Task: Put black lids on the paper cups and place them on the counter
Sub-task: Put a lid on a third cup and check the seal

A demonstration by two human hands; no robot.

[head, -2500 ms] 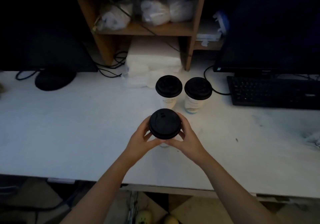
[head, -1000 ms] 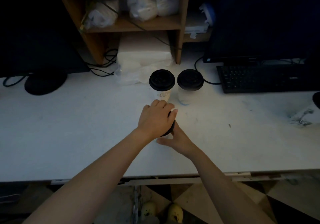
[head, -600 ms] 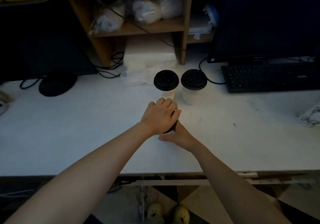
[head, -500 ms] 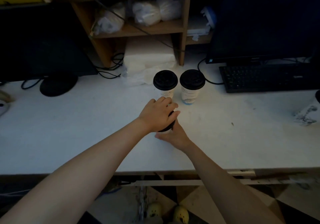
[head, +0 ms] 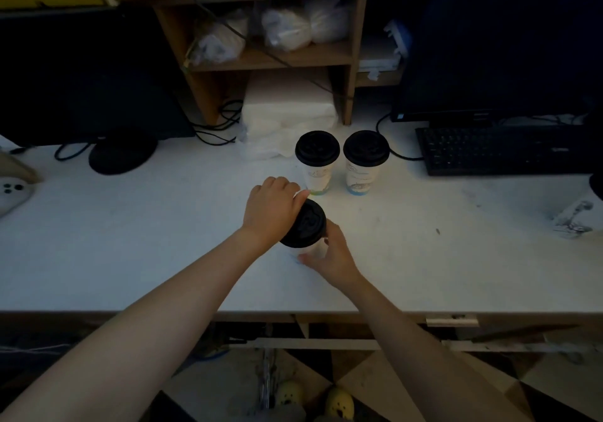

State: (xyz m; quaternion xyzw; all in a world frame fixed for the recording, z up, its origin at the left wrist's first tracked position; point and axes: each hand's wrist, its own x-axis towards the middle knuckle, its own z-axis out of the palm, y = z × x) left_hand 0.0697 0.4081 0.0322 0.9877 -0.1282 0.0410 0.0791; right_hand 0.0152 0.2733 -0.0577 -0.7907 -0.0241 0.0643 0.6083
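While two lidded cups (head: 316, 157) stand near the counter's (head: 130, 242) back edge, we press a third black lid (head: 305, 225) down mid-counter, left hand (head: 272, 212) curled over it, right hand (head: 331, 256) gripping its paper cup (head: 308, 251)

The place looks like the service counter of a café or drinks shop. A left monitor (head: 81, 78), a right monitor (head: 505, 46) and a keyboard (head: 496, 150) line the back edge of a white counter (head: 130, 242). A wooden shelf unit (head: 270, 59) holds bagged white supplies (head: 287, 28) above stacked napkins (head: 287, 108). In front of the napkins stand paper cups (head: 318, 175) with black lids (head: 317, 148).
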